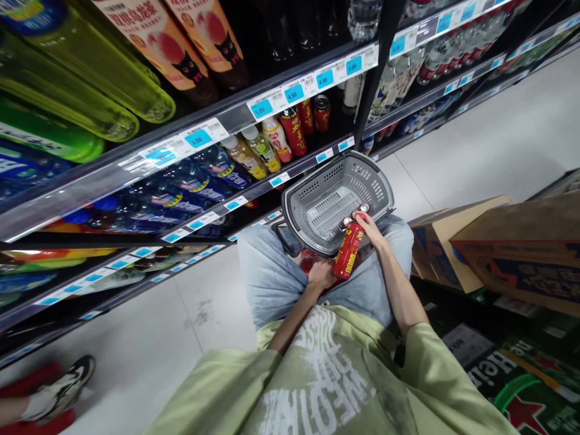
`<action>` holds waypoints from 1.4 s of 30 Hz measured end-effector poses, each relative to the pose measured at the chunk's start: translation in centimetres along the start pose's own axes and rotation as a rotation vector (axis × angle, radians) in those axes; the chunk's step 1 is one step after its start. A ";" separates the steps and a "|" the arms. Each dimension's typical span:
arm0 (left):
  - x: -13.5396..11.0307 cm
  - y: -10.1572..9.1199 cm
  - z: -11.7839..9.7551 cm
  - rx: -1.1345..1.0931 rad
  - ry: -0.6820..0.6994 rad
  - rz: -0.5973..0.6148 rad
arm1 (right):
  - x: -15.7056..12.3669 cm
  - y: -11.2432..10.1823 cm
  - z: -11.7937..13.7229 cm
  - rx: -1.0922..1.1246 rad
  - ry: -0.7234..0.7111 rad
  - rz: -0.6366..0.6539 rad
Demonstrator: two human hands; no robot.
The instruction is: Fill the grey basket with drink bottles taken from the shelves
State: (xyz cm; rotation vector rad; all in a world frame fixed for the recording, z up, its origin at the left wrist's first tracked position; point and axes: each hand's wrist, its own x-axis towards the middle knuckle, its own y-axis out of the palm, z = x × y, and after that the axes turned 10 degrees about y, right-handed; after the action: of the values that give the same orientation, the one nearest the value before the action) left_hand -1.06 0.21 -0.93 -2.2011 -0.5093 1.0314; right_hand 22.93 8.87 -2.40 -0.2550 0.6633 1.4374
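Note:
I crouch in a shop aisle with a grey plastic shopping basket (376, 187) tilted in front of my knees. My right hand (372, 232) is closed on the tops of red drink bottles (348, 251) at the basket's near rim. My left hand (321, 275) is closed around the bottoms of the same bottles, with more red showing under it. The inside of the basket shows only its bare grid floor.
Shelves of bottled drinks (254, 154) with blue price tags (197, 138) run along the left and top. Cardboard boxes (457, 241) and green beer cases (525, 393) stand at the right. Another person's white sneaker (58, 393) rests on the pale tiled floor (489, 145) at lower left.

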 end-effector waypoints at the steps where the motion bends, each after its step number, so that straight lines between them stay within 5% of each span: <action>1: 0.0 0.0 0.0 -0.004 -0.004 -0.002 | 0.1 0.1 0.0 0.006 0.016 -0.009; 11: -0.2 -0.2 -0.1 -0.033 -0.018 -0.009 | 0.4 -0.5 0.0 0.055 0.106 0.066; 23: -0.2 0.0 0.0 -0.062 -0.003 -0.021 | 1.0 -1.2 -1.3 -0.077 -0.014 -0.056; 42: -0.1 0.2 0.2 -0.071 -0.004 -0.017 | 0.4 -0.9 -0.4 -0.011 0.158 0.033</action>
State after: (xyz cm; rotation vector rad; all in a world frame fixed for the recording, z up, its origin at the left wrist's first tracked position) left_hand -1.30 0.11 -1.10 -2.2538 -0.5735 1.0236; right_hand 23.71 8.84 -3.16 -0.3711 0.7914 1.4633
